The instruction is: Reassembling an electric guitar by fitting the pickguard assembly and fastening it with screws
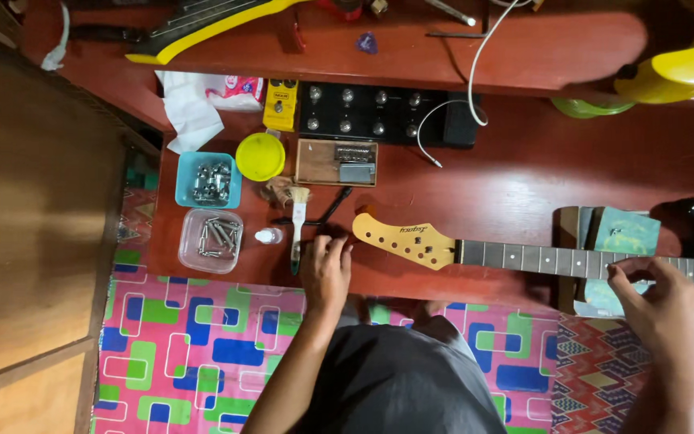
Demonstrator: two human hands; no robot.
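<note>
Head view, looking down on a dark red wooden workbench (pixel 516 181). Across the right half of the frame, a guitar neck with a pale maple headstock (pixel 403 239) and dark fretboard (pixel 556 259), propped on a blue-green block (pixel 624 233). Left hand (pixel 325 269) at lower centre, fingers curled down onto the bench edge just left of the headstock, next to a small wooden-handled brush (pixel 298 221); whether gripping anything, cannot tell. Right hand (pixel 664 301) at lower right, fingers loosely bent, fingertips touching the fretboard, not clamped. At centre left, a blue square tub of metal parts (pixel 208 180), a clear tub of metal pins (pixel 211 239), a yellow round lid (pixel 260 156), a small white bottle (pixel 268 235).
</note>
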